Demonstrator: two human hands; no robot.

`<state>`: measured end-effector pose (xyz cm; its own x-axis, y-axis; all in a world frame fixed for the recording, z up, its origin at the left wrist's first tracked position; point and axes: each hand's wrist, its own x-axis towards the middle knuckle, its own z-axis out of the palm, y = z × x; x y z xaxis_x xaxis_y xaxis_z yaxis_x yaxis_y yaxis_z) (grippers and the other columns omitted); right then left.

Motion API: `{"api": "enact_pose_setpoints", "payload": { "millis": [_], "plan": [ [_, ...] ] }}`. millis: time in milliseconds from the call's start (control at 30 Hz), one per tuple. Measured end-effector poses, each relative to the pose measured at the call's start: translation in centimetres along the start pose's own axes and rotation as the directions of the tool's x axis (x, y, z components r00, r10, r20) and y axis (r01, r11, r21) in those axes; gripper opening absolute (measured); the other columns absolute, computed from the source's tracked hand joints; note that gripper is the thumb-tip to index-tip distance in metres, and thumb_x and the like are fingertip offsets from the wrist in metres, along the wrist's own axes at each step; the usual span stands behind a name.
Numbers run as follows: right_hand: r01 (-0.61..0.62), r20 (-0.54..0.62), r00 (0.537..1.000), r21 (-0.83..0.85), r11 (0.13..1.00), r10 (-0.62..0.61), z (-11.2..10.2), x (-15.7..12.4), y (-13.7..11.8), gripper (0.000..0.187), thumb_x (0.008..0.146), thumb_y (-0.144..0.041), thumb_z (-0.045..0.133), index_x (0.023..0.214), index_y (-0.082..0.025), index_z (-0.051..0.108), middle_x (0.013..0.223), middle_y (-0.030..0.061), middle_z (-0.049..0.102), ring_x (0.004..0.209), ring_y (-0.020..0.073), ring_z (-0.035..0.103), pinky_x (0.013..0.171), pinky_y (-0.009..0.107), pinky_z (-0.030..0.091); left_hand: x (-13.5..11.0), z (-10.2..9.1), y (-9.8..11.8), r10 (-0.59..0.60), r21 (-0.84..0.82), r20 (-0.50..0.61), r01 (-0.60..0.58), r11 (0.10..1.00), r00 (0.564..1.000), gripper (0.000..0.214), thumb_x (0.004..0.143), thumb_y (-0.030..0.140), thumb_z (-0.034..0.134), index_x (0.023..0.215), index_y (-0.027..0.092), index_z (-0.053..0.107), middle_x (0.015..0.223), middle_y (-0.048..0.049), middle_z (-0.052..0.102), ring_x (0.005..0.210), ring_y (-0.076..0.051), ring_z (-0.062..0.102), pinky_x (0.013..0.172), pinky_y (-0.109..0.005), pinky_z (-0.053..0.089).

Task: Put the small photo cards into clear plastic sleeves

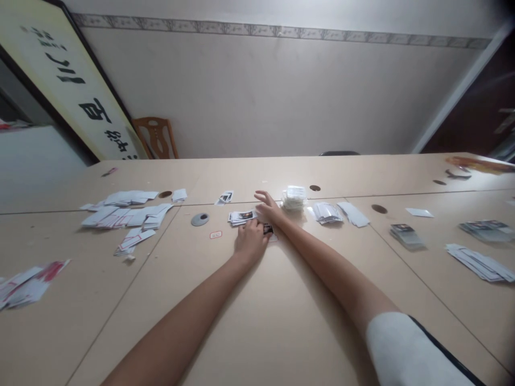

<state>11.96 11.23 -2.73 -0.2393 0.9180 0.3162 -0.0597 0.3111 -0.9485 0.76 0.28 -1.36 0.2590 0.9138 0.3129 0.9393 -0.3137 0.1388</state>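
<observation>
My left hand [251, 238] is closed over a small card with a dark print [267, 229], close to the table top; its fingertips are partly hidden. Just beyond that hand lies a stack of printed white cards [240, 217]. My right hand [270, 208] reaches over the right end of this stack, fingers apart, and hides part of it. No object shows in its fingers. Near the left hand, a small red-bordered label [216, 235] lies flat. Farther back are a few loose printed cards [225, 198].
A pile of clear plastic sleeves [294, 198] stands beside my right hand, with white card stacks [326, 213] to its right. Paper slips [124, 216] spread at left. More sleeved cards [406, 236] lie at right. A grey grommet cover [200, 219] sits on the table [306, 321].
</observation>
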Motion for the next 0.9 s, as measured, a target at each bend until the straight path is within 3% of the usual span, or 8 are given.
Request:
{"api": "enact_pose_setpoints", "payload": {
  "millis": [100,200,300,533,767,900],
  "plan": [
    [0.057,-0.145,0.988,-0.039,0.998,-0.062,-0.7,-1.7,-0.6,0.034,0.077,-0.030,0.058,0.110,-0.027,0.055,0.120,0.0066,0.064,0.105,0.0213,0.062,0.087,0.041,0.052,0.4,0.2,-0.4,-0.011,-0.075,0.011,0.011,0.997,1.000,0.026,0.089,0.030,0.053,0.111,0.017,0.061,0.117,-0.0104,0.062,0.116,-0.026,0.052,0.098,-0.041,0.038],
    [0.146,-0.174,0.967,-0.221,0.964,-0.186,-1.4,-4.0,-1.6,0.023,0.078,-0.029,0.058,0.100,-0.025,0.062,0.108,0.0054,0.069,0.102,0.0208,0.064,0.087,0.039,0.052,0.5,0.3,-0.6,0.016,-0.111,0.006,-0.015,0.994,1.000,0.028,0.089,0.022,0.052,0.116,0.018,0.059,0.115,-0.0091,0.065,0.112,-0.023,0.056,0.099,-0.038,0.037],
    [0.144,-0.242,0.939,-0.369,0.918,-0.245,-1.8,-6.6,-2.6,0.017,0.079,-0.026,0.054,0.090,-0.021,0.066,0.097,0.0057,0.072,0.092,0.0204,0.067,0.080,0.036,0.055,0.5,0.3,-0.7,0.017,-0.104,-0.001,-0.017,0.994,1.000,0.028,0.088,0.023,0.053,0.116,0.018,0.060,0.112,-0.0092,0.066,0.109,-0.024,0.058,0.098,-0.038,0.038],
    [0.061,-0.199,0.967,-0.433,0.899,-0.161,-2.4,-11.2,-4.2,0.021,0.079,-0.021,0.052,0.092,-0.020,0.069,0.098,0.0052,0.073,0.090,0.0200,0.068,0.076,0.034,0.056,0.1,-0.1,-0.4,0.029,-0.173,-0.027,-0.033,0.984,0.999,0.046,0.087,0.030,0.055,0.131,0.019,0.049,0.130,-0.0107,0.060,0.119,-0.025,0.055,0.102,-0.039,0.038],
    [-0.081,-0.238,0.971,-0.358,0.930,-0.006,-2.7,-10.8,-4.3,0.018,0.074,-0.016,0.053,0.084,-0.020,0.067,0.093,0.0040,0.073,0.087,0.0197,0.068,0.075,0.033,0.055,0.0,-0.3,-0.1,0.026,-0.216,-0.053,-0.037,0.976,0.998,0.055,0.087,0.044,0.054,0.135,0.019,0.042,0.135,-0.0126,0.055,0.125,-0.027,0.050,0.106,-0.043,0.036],
    [-0.064,-0.173,0.985,-0.426,0.902,-0.011,-2.7,-10.7,-3.9,0.019,0.076,-0.017,0.054,0.090,-0.019,0.067,0.089,0.0040,0.072,0.080,0.0192,0.067,0.073,0.032,0.051,0.1,0.2,-0.3,0.055,-0.334,0.002,-0.051,0.941,0.998,0.052,0.093,0.043,0.044,0.137,0.016,0.036,0.141,-0.0137,0.048,0.131,-0.026,0.045,0.111,-0.044,0.032]
  ]
}}
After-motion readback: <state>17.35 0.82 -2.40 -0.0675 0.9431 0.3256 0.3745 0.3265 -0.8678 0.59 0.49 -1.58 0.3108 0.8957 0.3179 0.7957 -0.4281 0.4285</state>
